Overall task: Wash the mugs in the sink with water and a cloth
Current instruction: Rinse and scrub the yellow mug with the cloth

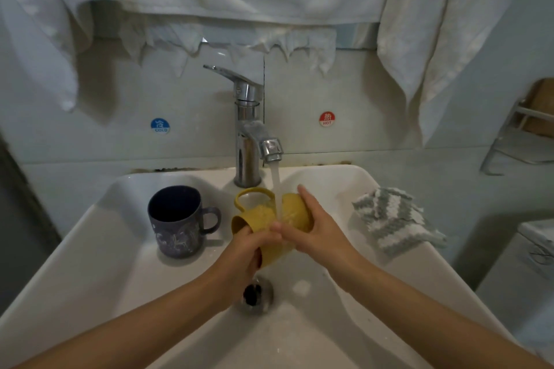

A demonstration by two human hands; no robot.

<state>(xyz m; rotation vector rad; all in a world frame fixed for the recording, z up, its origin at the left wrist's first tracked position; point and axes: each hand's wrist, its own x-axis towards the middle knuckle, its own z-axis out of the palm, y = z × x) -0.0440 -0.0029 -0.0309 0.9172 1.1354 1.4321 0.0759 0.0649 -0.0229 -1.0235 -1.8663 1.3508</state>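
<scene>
Left hand (pixel 246 249) and right hand (pixel 313 229) grip yellow mug (pixel 260 216) (lying sideways) under running water (pixel 275 186); dark mug (pixel 175 228) stands upright nearby.

We grip the near side of the yellow mug (pixel 257 216) with our left hand (pixel 247 250). Our right hand (pixel 313 228) (thumb in front, fingers over the back) holds its right side.

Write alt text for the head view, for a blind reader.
The left hand and right hand hold a yellow mug on its side under water running from the tap, over a white sink. A dark blue mug stands upright in the basin to the left; a grey-and-white striped cloth lies on the sink's right edge.
</scene>
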